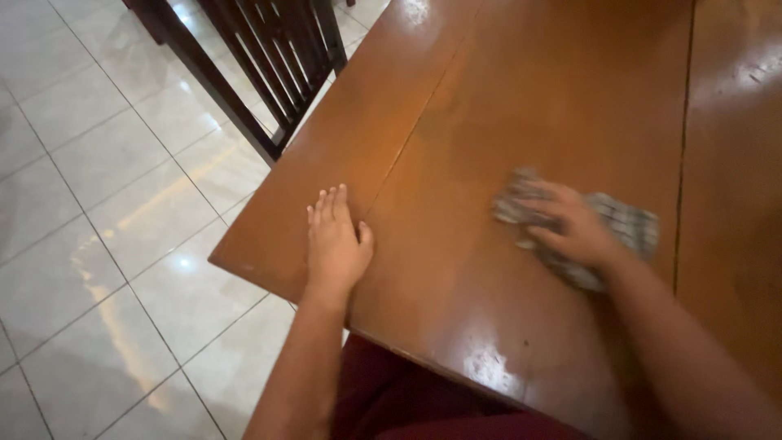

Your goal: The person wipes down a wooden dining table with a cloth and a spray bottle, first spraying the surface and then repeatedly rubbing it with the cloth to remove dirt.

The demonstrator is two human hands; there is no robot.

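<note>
- Head view: the left hand (pixel 336 244) is lying flat, palm down, on the brown wooden desk (pixel 521 106), just inside its near left corner; fingers (pixel 330 204) together and extended, released, grasping nothing.
- The desk's left edge is running diagonally from that corner up toward the dark slatted chair (pixel 269 57), which is standing at that edge on the pale tiled floor (pixel 106 204).
- The near edge is slanting down to the right; dark red clothing (pixel 407 403) is showing below it.
- The right hand (pixel 570 228) is pressing on a grey checked cloth (pixel 631 228), well apart from the left hand, fingers spread over it; the image is blurring here, so whether they are clenching the fabric I cannot tell.
- Cloth position: right half of the desk, near a board seam (pixel 683 163), clear of all edges.
- Cloth long axis: running roughly left-right, tilting slightly downward to the right.
- Open room: bare glossy wood is extending beyond the cloth and between the two hands.
</note>
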